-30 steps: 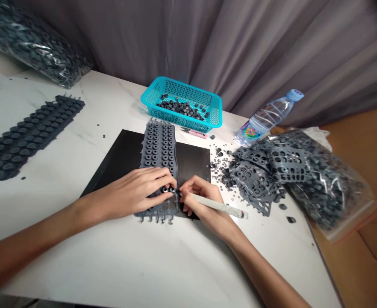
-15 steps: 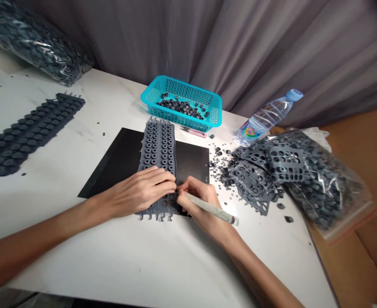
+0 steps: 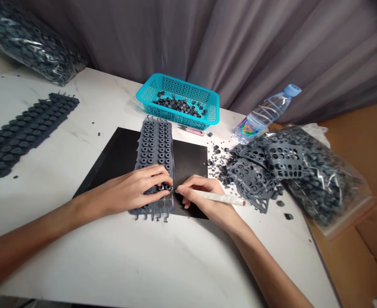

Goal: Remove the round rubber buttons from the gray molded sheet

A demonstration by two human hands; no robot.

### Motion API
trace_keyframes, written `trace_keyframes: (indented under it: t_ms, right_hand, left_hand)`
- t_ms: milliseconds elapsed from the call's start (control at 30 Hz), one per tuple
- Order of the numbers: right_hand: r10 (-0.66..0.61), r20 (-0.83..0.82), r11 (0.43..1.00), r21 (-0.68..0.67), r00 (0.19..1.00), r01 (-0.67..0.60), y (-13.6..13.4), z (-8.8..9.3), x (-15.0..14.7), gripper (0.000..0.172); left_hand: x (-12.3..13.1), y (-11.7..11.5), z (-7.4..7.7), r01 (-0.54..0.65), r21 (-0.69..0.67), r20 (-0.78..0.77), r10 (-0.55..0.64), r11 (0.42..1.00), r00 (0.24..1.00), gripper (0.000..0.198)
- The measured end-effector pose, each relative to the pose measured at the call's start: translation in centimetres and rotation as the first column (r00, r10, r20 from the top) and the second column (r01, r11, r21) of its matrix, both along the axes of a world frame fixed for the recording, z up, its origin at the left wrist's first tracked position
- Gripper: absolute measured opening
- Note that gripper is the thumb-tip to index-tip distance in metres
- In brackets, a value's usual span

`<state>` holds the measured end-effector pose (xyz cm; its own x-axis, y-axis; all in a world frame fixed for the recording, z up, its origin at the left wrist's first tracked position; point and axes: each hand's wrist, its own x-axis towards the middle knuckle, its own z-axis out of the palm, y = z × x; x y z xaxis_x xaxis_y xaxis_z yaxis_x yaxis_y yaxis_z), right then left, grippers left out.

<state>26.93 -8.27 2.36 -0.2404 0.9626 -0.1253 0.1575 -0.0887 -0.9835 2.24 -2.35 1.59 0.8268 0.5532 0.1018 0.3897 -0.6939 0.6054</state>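
A dark grey moulded rubber sheet (image 3: 157,143) with rows of small rings lies on a black mat (image 3: 188,160). My left hand (image 3: 143,188) rests on the sheet's near part, fingers stretched and thumb apart, two rings showing between them. Round holes without rings show just below the thumb. Closed in a pen grip, my right hand (image 3: 204,194) holds a white pen-shaped tool (image 3: 223,197) beside the sheet's right edge. Its tip is small and partly hidden by the fingers. The tool's back end is reddish and points right.
Behind stands a turquoise basket (image 3: 178,115) with small black pieces; pink-handled snips (image 3: 191,130) lie before it. On the right are a water bottle (image 3: 265,113), perforated sheet scraps (image 3: 252,177) and a filled plastic bag (image 3: 323,188). Another moulded sheet (image 3: 28,134) and bag (image 3: 31,42) sit left.
My right hand and the tool have shifted slightly away from the sheet, and the tool lies flatter. My left thumb and fingers have spread, uncovering rings. The view has moved a little.
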Motion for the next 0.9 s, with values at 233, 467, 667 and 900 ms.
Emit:
trace_keyframes:
  t_ms: [233, 467, 667, 900]
  right_hand:
    - [-0.047, -0.108, 0.995, -0.098, 0.993, 0.036, -0.9, -1.4, -1.1, 0.009]
    - [-0.048, -0.070, 0.995, -0.089, 0.996, 0.042, -1.1, -1.6, -1.3, 0.011]
    - [-0.040, -0.039, 0.996, -0.077, 0.998, 0.037, -1.1, -1.5, -1.4, 0.015]
    - [-0.030, 0.063, 0.999, -0.034, 0.998, 0.032, -1.2, -1.0, -1.6, 0.009]
  left_hand:
    - [0.0, 0.0, -0.1, 0.037, 0.076, -0.001, -0.037, 0.996, 0.999, 0.019]
    - [0.0, -0.1, -0.3, 0.024, 0.082, 0.009, -0.025, 0.996, 1.000, 0.019]
    - [0.0, -0.2, -0.1, 0.033, 0.102, 0.015, -0.035, 0.994, 0.999, 0.018]
    - [0.0, -0.2, -0.2, 0.032, 0.128, 0.023, -0.035, 0.991, 0.999, 0.019]
